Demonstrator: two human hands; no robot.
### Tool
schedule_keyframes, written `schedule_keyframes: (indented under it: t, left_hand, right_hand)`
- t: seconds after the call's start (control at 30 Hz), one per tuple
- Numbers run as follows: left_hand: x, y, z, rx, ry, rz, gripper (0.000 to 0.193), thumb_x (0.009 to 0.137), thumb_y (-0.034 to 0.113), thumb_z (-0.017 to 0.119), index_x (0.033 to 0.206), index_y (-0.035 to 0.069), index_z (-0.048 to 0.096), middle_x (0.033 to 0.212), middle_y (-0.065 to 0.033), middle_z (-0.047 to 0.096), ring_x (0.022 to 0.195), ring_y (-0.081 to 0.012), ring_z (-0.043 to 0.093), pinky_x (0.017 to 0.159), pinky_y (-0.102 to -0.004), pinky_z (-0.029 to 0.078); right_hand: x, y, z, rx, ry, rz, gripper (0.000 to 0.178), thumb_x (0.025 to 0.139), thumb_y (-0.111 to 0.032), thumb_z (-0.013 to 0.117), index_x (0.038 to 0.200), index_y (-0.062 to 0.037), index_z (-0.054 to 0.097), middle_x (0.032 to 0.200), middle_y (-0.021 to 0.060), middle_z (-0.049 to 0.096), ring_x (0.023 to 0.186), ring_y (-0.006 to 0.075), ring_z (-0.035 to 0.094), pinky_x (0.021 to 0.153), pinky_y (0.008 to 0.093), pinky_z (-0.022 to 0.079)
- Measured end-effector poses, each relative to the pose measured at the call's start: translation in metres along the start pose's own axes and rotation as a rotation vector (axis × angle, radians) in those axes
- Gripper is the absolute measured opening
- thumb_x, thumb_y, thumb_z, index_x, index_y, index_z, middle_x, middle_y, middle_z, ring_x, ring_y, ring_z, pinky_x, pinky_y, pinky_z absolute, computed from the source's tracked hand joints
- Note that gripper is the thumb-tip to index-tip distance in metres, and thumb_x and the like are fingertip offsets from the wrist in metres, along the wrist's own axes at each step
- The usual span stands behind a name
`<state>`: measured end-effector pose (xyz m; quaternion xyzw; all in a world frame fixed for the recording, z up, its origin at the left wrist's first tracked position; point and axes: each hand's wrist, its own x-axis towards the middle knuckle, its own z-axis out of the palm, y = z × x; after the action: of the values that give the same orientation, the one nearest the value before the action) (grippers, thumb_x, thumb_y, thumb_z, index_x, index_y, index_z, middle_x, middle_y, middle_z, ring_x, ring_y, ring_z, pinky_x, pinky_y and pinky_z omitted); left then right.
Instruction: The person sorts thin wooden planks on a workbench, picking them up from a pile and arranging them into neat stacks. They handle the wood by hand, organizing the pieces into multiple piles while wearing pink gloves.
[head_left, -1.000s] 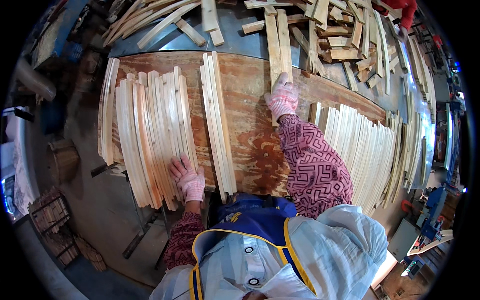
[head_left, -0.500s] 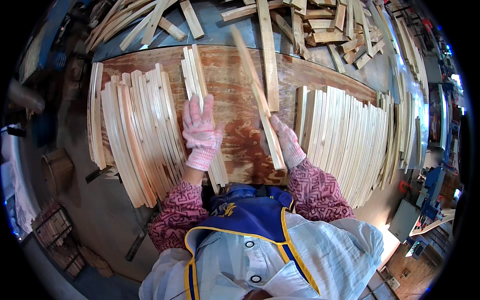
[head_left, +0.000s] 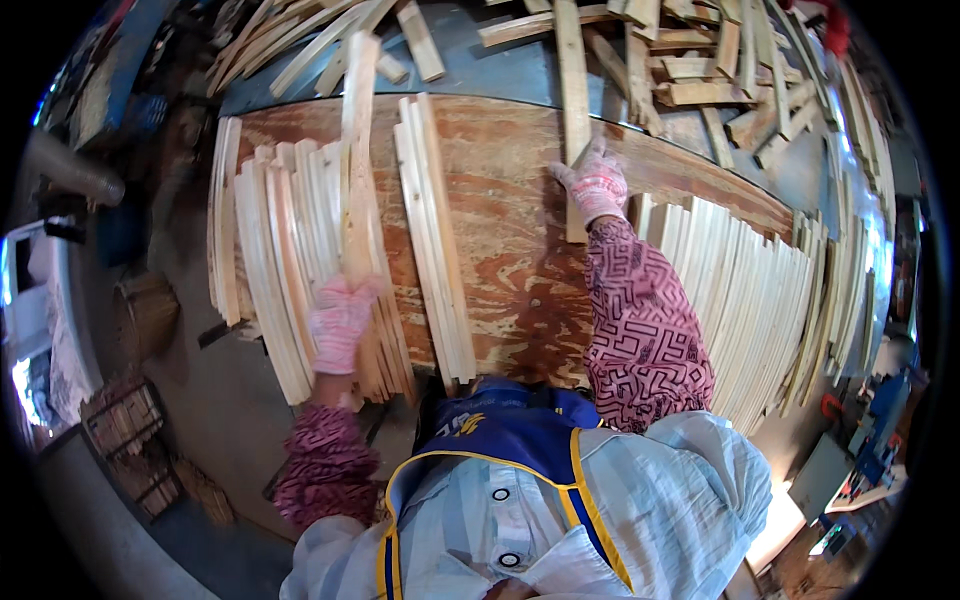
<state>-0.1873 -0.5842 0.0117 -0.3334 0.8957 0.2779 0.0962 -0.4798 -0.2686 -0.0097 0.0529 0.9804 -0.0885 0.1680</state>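
Wooden slat (head_left: pixel 358 140), near end pinched in the fingers of the left hand (head_left: pixel 341 318), tbh a bit blurry, over the left batch of strips (head_left: pixel 282 210). Half a second back, in the right hand (head_left: pixel 597 187), now spread at another slat (head_left: pixel 572 100).

Along the left, a thick grey pipe (head_left: pixel 78 168) juts in above a brown bin (head_left: pixel 147 315) standing on the grey floor (head_left: pixel 215 395); below it sits a loaded dark rack (head_left: pixel 136 446). Lower right, blue machinery (head_left: pixel 885 415) stands beside a grey panel (head_left: pixel 820 475).
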Motion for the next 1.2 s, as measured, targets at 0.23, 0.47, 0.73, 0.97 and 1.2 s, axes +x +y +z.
schedule_keyframes:
  t: [0.23, 0.47, 0.73, 0.97, 1.2]
  left_hand:
    - [-0.017, -0.005, 0.079, 0.027, 0.001, -0.18, 0.094, 0.077, 0.04, 0.077, 0.153, 0.012, 0.028, 0.156, -0.0198, 0.025, 0.145, -0.0359, 0.022, 0.116, -0.0464, 0.024]
    - [-0.016, 0.018, 0.07, 0.431, 0.056, -0.252, 0.099, 0.085, 0.055, 0.063, 0.157, 0.017, 0.007, 0.16, -0.0237, 0.009, 0.147, -0.045, 0.008, 0.118, -0.0559, 0.009]
    - [-0.028, 0.1, 0.045, -1.113, -0.124, -0.126, 0.088, 0.078, 0.009, 0.067, 0.155, 0.01, 0.024, 0.142, -0.0224, 0.047, 0.125, -0.0306, 0.051, 0.108, -0.0395, 0.041]
    - [-0.023, 0.019, 0.086, 0.332, -0.005, -0.223, 0.092, 0.081, 0.04, 0.065, 0.157, 0.019, 0.018, 0.161, -0.0193, 0.015, 0.148, -0.0422, 0.008, 0.12, -0.0511, 0.011]
    - [-0.015, 0.012, 0.083, 0.389, -0.074, -0.196, 0.097, 0.081, 0.052, 0.065, 0.157, 0.023, 0.012, 0.162, -0.0177, 0.007, 0.148, -0.0431, 0.008, 0.12, -0.0527, 0.011]
  right_hand:
    - [-0.068, 0.031, 0.069, 0.637, -0.132, -0.562, 0.034, 0.081, -0.026, 0.065, 0.108, -0.0056, 0.066, 0.088, 0.0124, 0.068, 0.082, 0.0247, 0.065, 0.073, 0.0356, 0.051]
    - [-0.194, 0.034, 0.069, 1.2, -0.609, -0.218, 0.037, 0.091, -0.011, 0.067, 0.123, 0.0003, 0.054, 0.105, 0.0093, 0.066, 0.098, 0.0204, 0.063, 0.084, 0.0332, 0.055]
    - [-0.194, -0.067, 0.021, 0.045, -0.537, -1.041, 0.082, 0.078, -0.062, 0.066, 0.13, 0.0007, 0.052, 0.133, 0.0238, 0.054, 0.12, 0.0301, 0.058, 0.096, 0.0384, 0.05]
    - [0.041, 0.021, -0.033, -0.522, 0.644, -0.163, 0.073, 0.084, -0.049, 0.068, 0.142, -0.0126, 0.042, 0.143, 0.0178, 0.047, 0.115, 0.0321, 0.06, 0.083, 0.043, 0.055]
    - [0.122, 0.032, -0.047, 0.448, 0.076, 0.071, 0.073, 0.075, -0.048, 0.074, 0.127, 0.0004, 0.055, 0.122, 0.0258, 0.061, 0.113, 0.0383, 0.06, 0.092, 0.0441, 0.051]
